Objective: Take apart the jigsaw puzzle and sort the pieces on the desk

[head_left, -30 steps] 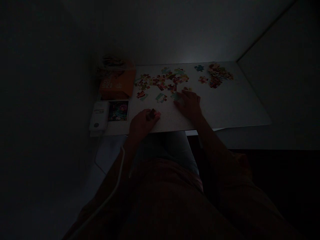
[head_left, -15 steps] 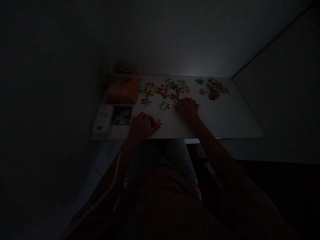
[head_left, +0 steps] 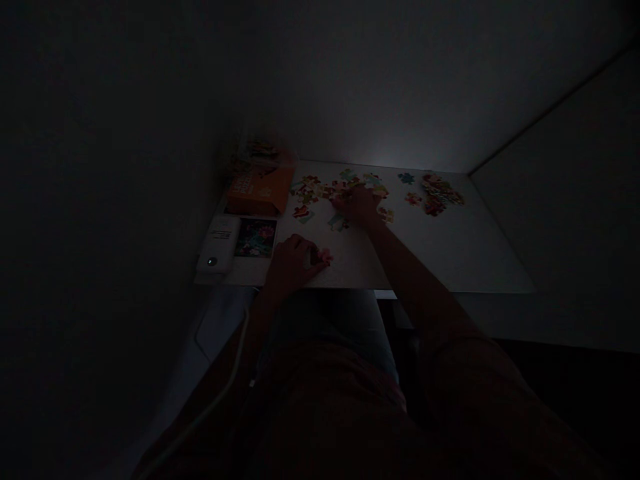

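The scene is very dark. My left hand [head_left: 290,264] rests near the front edge of the white table [head_left: 425,260], its thumb and fingers curved round a pink jigsaw piece [head_left: 325,256]. Farther back, my right hand [head_left: 359,205] reaches over a cluster of joined and loose jigsaw pieces [head_left: 309,189], fingers bent down onto it. Whatever those fingertips grip is hidden beneath them. Between my hands lies a pale green jigsaw piece [head_left: 339,223], and a red and green one [head_left: 303,213] lies to its left.
At the back left stands an orange puzzle box [head_left: 263,192], with a clear bag of pieces [head_left: 263,148] behind it. A dark flower picture card [head_left: 256,237] and a white device [head_left: 219,247] lie in front. To the right sits a heap of jigsaw pieces [head_left: 443,193].
My right hand has moved away from me and left, from the near pieces onto the cluster. My left hand keeps its place by the pink piece. The whole view has shifted slightly.
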Available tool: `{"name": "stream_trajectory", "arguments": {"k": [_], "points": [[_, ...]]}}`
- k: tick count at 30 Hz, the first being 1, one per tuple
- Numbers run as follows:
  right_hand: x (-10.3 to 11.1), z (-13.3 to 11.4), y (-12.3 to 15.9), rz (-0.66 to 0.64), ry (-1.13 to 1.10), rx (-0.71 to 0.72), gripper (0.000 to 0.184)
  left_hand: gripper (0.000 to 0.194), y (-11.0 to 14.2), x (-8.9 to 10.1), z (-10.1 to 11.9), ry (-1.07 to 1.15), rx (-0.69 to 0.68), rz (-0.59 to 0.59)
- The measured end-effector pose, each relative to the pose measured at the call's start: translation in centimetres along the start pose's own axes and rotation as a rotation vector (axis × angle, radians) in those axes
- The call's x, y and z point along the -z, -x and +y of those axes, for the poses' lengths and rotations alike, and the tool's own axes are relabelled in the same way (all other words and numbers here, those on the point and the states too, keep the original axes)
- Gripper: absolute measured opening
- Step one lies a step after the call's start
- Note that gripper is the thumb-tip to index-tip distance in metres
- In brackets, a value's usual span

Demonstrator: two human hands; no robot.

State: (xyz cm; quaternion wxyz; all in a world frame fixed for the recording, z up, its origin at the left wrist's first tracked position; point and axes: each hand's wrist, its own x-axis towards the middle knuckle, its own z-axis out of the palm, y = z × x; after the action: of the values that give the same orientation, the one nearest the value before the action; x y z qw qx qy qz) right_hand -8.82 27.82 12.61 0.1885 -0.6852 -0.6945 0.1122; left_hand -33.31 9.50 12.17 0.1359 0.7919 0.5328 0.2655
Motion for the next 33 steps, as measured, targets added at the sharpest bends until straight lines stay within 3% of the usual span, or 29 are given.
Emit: {"name": "stream_trajectory", "arguments": {"k": [5,9,13,17,21,25,33], "points": [[0.4,1.0,-0.6,0.005,-0.101,0.123,0.046,0.040,-0.1,-0.1,-0.1,0.002,0.006,-0.007],[1.2,2.6,0.3,-0.011,-0.337,0.192,0.038,0.038,-0.1,-0.4,-0.3,0.007,-0.002,0.022],[1.8,4.2,4.8,0.039,-0.557,0.236,0.043,0.041,-0.1,-0.5,-0.3,-0.008,-0.012,0.036],[1.6,4.4,11.0,-0.140,-0.650,0.261,0.041,0.038,-0.2,-0.5,-0.3,-0.027,-0.012,0.009],[1.2,4.0,14.4,-0.239,-0.641,0.320,0.029,0.037,-0.3,-0.5,-0.4,-0.044,-0.028,-0.008],[0.8,3.9,14.8,-0.149,-0.510,0.440,0.024,0.037,-0.3,-0.5,-0.4,-0.053,-0.003,-0.022],[0.1,3.5,16.0,-0.025,-0.271,0.478,0.033,0.040,-0.3,-0.3,-0.4,-0.043,-0.015,-0.035]]}}
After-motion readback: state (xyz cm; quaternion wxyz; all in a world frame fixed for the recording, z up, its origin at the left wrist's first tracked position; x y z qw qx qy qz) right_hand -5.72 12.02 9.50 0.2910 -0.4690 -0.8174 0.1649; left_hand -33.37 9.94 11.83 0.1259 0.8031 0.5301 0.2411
